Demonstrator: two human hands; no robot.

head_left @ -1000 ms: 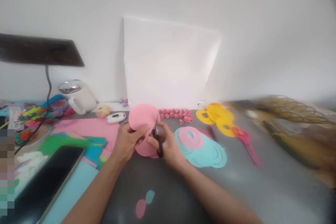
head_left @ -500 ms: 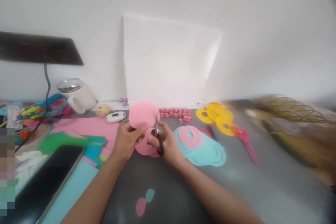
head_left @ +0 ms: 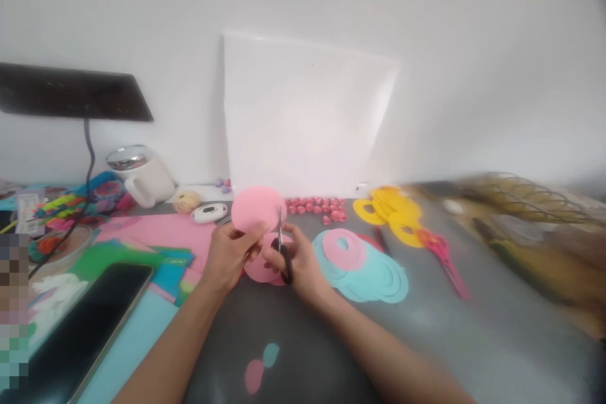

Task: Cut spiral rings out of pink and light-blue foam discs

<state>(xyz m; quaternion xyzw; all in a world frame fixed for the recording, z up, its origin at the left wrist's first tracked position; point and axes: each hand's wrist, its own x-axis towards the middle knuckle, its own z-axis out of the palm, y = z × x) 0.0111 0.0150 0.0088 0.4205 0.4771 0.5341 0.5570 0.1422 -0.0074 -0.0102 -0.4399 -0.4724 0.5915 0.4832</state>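
Note:
My left hand (head_left: 233, 254) pinches the lower edge of a pink paper circle (head_left: 255, 208), which is held up above the table. In my right hand (head_left: 299, 262) is a pair of black-handled scissors (head_left: 286, 260), thumb and fingers around the handles. The blades point upward and meet the circle's right edge. Beneath both hands more pink paper discs (head_left: 259, 270) lie on the table, partly hidden. To the right of my right hand rests a pile of light blue paper rings (head_left: 374, 281) with a pink ring (head_left: 331, 251) on top.
Yellow paper rings (head_left: 404, 205) and pink scissors (head_left: 445, 262) lie at right. Several small red paper rolls (head_left: 317, 205) sit before a leaning white board (head_left: 307, 113). At left are a phone (head_left: 89, 328), coloured sheets (head_left: 156, 230) and a white mug (head_left: 149, 180). Small paper scraps (head_left: 254, 375) lie in front.
The scissors have turned slightly more upright at the pink circle's right edge, and the circle has shifted a little left. The whole view has dropped slightly with the head.

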